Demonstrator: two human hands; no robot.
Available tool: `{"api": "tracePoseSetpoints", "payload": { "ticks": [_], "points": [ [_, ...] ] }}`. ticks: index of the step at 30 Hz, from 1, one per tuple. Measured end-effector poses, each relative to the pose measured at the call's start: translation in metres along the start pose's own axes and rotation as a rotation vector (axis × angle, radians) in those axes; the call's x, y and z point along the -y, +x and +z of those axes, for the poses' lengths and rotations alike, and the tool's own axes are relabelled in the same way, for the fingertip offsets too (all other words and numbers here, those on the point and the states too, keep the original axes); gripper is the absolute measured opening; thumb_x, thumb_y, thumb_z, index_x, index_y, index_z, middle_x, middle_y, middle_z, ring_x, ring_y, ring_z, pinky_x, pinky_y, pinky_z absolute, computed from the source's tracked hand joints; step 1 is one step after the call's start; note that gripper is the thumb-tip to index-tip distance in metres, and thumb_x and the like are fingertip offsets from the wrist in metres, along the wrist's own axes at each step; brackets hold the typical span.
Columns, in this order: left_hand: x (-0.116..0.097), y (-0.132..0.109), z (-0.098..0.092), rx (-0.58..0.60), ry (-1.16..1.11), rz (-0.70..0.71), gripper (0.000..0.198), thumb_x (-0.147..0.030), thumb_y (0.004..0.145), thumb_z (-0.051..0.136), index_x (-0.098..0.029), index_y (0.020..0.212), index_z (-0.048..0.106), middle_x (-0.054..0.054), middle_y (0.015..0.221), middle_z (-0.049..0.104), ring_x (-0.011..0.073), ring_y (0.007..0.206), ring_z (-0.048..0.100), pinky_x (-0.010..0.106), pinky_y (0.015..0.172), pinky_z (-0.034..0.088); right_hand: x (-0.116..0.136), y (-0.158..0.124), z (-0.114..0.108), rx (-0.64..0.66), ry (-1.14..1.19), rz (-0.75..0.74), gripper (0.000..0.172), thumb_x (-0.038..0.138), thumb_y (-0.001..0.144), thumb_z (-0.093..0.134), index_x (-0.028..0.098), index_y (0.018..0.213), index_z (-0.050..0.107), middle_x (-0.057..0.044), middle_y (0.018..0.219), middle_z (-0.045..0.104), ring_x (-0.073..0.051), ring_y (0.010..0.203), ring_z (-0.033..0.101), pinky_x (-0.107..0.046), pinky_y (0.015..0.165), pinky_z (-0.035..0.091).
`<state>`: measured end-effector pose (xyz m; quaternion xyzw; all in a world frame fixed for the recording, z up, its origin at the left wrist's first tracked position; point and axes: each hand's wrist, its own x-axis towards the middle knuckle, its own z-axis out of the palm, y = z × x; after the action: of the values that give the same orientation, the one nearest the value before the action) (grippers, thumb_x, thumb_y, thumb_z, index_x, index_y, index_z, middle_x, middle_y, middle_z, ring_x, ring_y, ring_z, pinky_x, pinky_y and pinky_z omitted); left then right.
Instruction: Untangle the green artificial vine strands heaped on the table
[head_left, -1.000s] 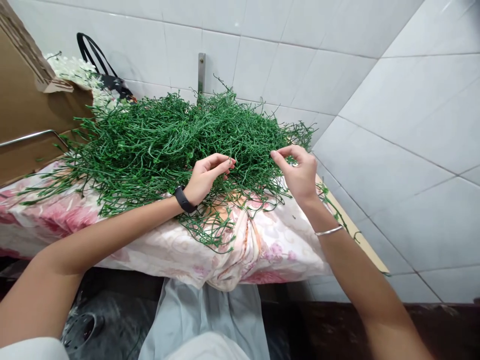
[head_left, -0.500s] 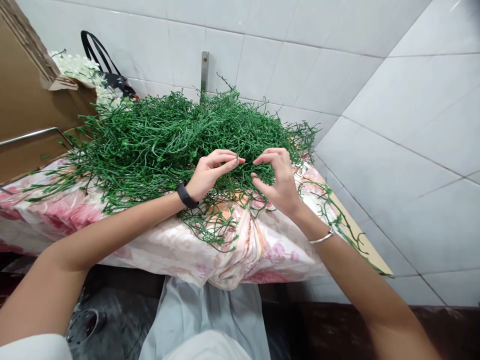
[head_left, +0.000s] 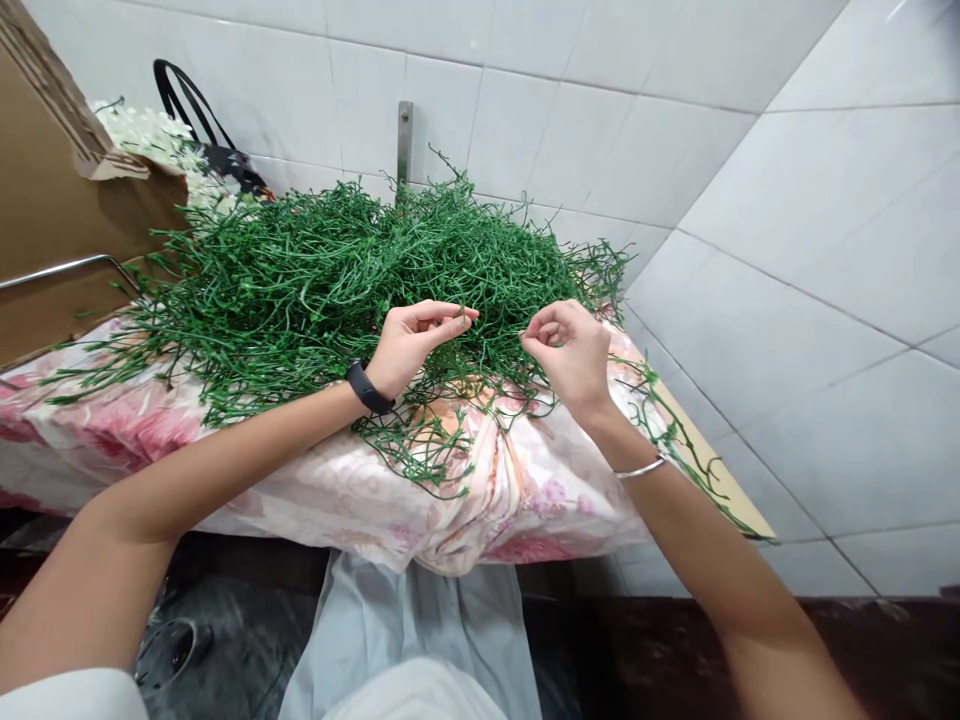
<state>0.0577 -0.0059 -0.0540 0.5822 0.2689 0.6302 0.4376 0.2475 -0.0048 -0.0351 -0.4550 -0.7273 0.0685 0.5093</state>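
A large heap of thin green artificial-looking stems [head_left: 322, 270] lies on a table draped in a flowered cloth [head_left: 300, 490]. Over the front of the heap, my left hand [head_left: 420, 340], with a black band at the wrist, pinches a small green stem between thumb and fingertips. My right hand [head_left: 570, 355] is a little to the right, thumb and index finger pressed together and the other fingers curled. Whatever is in that pinch is too small to make out. Loose stems [head_left: 420, 450] hang at the cloth's front edge below the hands.
At the left stands an open cardboard box [head_left: 45, 180], with white flowers [head_left: 142, 135] and a dark bag [head_left: 232, 165] behind it. White tiled wall [head_left: 517, 130] closes off the back and right. More stems [head_left: 690, 450] lie along the table's right edge.
My right hand has closed from spread fingers into a pinch and shifted slightly right, away from the left hand. My left hand keeps its pinch in nearly the same place.
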Motion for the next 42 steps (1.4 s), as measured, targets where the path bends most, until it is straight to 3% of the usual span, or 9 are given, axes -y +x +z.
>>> {"api": "tracePoseSetpoints", "payload": {
  "ticks": [4,7,10,12,15,19,24,35,42],
  "points": [
    [-0.009,-0.001,0.000,0.081,0.079,-0.051,0.021,-0.032,0.066,0.070,-0.016,0.079,0.070,0.005,0.087,0.069,0.0039,0.054,0.047,0.017,0.045,0.031,0.002,-0.001,0.001,0.029,-0.073,-0.014,0.021,0.002,0.061,0.054,0.015,0.076,0.058,-0.001,0.085,0.049,-0.007,0.060,0.048,-0.022,0.052,0.039],
    [-0.013,-0.002,-0.001,0.131,0.076,-0.038,0.020,-0.033,0.067,0.069,-0.016,0.079,0.069,0.005,0.085,0.068,0.0045,0.055,0.048,0.017,0.044,0.032,0.008,-0.002,0.000,0.061,-0.009,-0.121,0.022,0.002,0.066,0.053,0.016,0.083,0.059,-0.003,0.092,0.051,-0.010,0.072,0.051,-0.024,0.060,0.040],
    [-0.015,-0.002,-0.001,0.141,0.085,0.000,0.019,-0.032,0.067,0.069,-0.015,0.074,0.068,0.005,0.085,0.068,0.0036,0.053,0.047,0.017,0.046,0.036,0.015,-0.005,0.000,0.251,0.143,-0.217,0.012,0.016,0.076,0.057,0.018,0.087,0.059,-0.003,0.091,0.055,-0.012,0.080,0.052,-0.026,0.068,0.042],
    [-0.015,-0.003,-0.001,0.141,0.099,0.017,0.018,-0.031,0.067,0.069,-0.014,0.074,0.068,0.005,0.085,0.068,0.0039,0.053,0.048,0.018,0.048,0.038,0.018,-0.007,0.003,0.375,0.212,-0.241,0.015,0.023,0.076,0.060,0.019,0.091,0.060,-0.003,0.091,0.057,-0.012,0.081,0.053,-0.027,0.070,0.043],
    [-0.017,-0.005,-0.001,0.181,0.113,0.040,0.020,-0.032,0.069,0.068,-0.014,0.079,0.068,0.004,0.079,0.067,0.0058,0.057,0.052,0.019,0.051,0.040,0.017,-0.012,0.008,0.446,0.285,-0.240,0.020,0.026,0.075,0.063,0.020,0.094,0.060,-0.003,0.088,0.058,-0.012,0.078,0.054,-0.028,0.070,0.044],
    [-0.021,-0.005,-0.002,0.246,0.156,0.084,0.027,-0.034,0.068,0.068,-0.015,0.088,0.065,0.003,0.077,0.062,0.0087,0.067,0.054,0.022,0.060,0.043,0.016,-0.014,0.011,0.401,0.321,-0.255,0.016,0.025,0.074,0.064,0.019,0.087,0.060,-0.002,0.086,0.059,-0.013,0.081,0.055,-0.029,0.074,0.045],
    [-0.024,-0.002,-0.006,0.298,0.446,0.147,0.045,-0.037,0.055,0.077,-0.015,0.090,0.060,0.003,0.086,0.058,0.0109,0.076,0.050,0.023,0.065,0.040,0.019,-0.013,0.006,0.294,0.248,-0.299,0.011,0.022,0.076,0.061,0.019,0.086,0.058,-0.002,0.087,0.060,-0.014,0.087,0.056,-0.032,0.081,0.044],
    [-0.018,-0.003,-0.006,0.325,0.522,0.228,0.025,-0.033,0.068,0.067,-0.014,0.081,0.060,0.003,0.081,0.059,0.0117,0.077,0.051,0.025,0.070,0.038,0.019,-0.010,0.002,0.204,-0.006,-0.537,0.009,0.019,0.078,0.056,0.019,0.087,0.057,-0.004,0.085,0.062,-0.016,0.083,0.056,-0.034,0.077,0.045],
    [-0.017,-0.003,-0.005,0.324,0.505,0.182,0.012,-0.018,0.066,0.061,-0.015,0.075,0.054,0.000,0.077,0.054,0.0117,0.076,0.047,0.026,0.072,0.037,0.019,-0.014,0.006,0.201,-0.074,-0.546,0.015,0.020,0.084,0.049,0.020,0.095,0.058,-0.007,0.088,0.059,-0.016,0.085,0.056,-0.033,0.075,0.048]
  ]
}}
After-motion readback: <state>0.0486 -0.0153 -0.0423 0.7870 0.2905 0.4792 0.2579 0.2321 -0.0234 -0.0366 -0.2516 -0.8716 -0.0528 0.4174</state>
